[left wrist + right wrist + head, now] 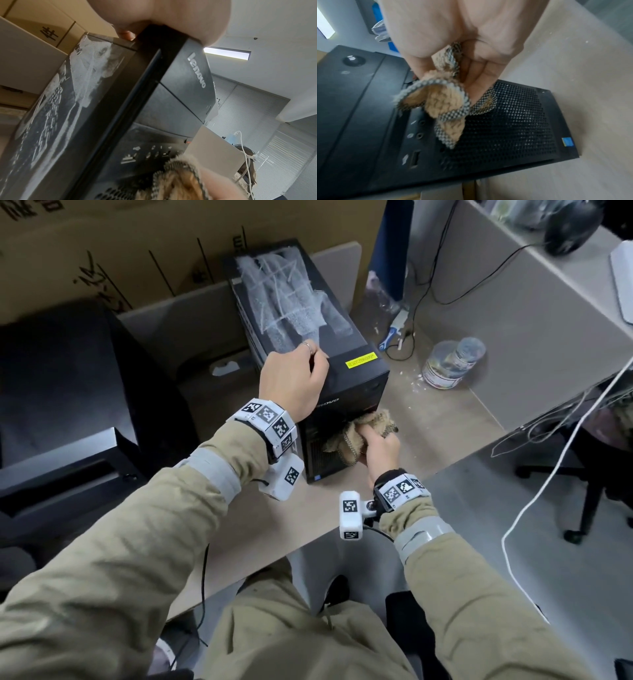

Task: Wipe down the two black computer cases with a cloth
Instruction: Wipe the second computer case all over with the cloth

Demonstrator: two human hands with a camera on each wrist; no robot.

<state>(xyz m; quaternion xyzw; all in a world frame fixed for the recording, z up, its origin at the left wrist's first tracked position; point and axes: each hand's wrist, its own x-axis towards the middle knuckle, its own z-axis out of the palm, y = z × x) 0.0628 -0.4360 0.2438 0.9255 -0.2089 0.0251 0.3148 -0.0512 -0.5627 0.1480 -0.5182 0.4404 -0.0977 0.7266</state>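
A black Lenovo computer case (346, 381) stands upright on the desk, its top smeared with whitish dust (287, 302). My left hand (294, 381) grips its top front corner, fingers curled over the edge and thumb (126, 34) on the dusty side panel. Lower down, my right hand (380, 450) holds a bunched tan cloth (346, 440) with a checked border against the front panel. The right wrist view shows that cloth (440, 100) over the perforated grille (505, 128), beside the front ports. A second black case (61, 392) sits at the left, untouched.
A clear plastic bottle (452, 364) lies on the desk (438, 422) to the right of the case, near a blue-handled tool (394, 332) and a black cable. Cardboard boxes (137, 244) stand behind. Grey partitions close the desk's right side; white cables (548, 467) hang there.
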